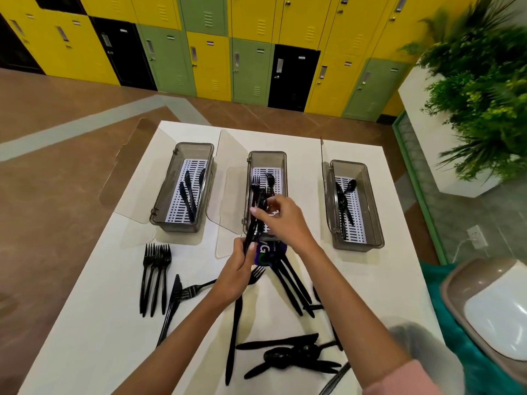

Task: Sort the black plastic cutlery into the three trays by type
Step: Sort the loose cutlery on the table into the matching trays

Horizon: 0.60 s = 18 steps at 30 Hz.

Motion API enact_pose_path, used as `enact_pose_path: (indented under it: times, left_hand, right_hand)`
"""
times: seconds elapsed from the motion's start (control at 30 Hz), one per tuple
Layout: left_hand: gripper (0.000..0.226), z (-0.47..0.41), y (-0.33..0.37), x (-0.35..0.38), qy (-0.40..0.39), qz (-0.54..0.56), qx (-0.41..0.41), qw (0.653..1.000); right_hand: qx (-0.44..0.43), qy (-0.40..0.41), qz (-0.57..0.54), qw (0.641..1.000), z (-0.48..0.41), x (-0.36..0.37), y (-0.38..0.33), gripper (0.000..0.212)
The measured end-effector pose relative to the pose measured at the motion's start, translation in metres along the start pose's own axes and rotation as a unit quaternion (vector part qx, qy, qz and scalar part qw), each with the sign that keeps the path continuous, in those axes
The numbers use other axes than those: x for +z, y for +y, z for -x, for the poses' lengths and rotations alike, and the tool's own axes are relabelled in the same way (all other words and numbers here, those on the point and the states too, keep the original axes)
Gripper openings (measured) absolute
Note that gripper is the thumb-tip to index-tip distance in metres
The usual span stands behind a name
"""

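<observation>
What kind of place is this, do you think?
Probably a staff break room or locker area: a wall of yellow, green and black lockers, a planter of greenery, and a white table used for sorting cutlery.

Bright even light, soft shadows, blurred fisheye-warped edges.

We see a white table (pixel 99 323) carrying three grey trays (pixel 182 186) in a row, loose forks (pixel 155 276) at the left, and spoons (pixel 288 356) heaped at the near edge.
</observation>
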State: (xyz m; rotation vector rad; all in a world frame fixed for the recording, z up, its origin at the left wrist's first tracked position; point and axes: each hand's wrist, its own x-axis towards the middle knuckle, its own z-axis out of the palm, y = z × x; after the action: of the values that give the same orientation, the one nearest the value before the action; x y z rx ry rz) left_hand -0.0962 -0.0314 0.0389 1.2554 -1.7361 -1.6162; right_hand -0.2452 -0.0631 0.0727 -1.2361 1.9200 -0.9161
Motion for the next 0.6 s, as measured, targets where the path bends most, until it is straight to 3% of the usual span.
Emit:
enact_pose_path:
  times: [0.17,0.33,0.6]
  left_hand:
    - [0.010,-0.001,0.002,0.002,-0.032,0.044,0.006,0.998]
    - [0.015,0.001,0.006,0.002,-0.060,0.056,-0.011,0.997]
    - [0.020,-0.005,0.003,0.010,-0.074,0.125,-0.030,0.989]
  right_hand:
    - [0.016,0.023,-0.060,0.998,-0.002,-0.015,-0.001,0.027]
    - [-0.005,0.047,-0.122,0.991,-0.006,-0.040,-0.008,0.017]
    - [-0.079,0.212,-0.206,0.952,-0.013,-0.115,-0.016,0.019]
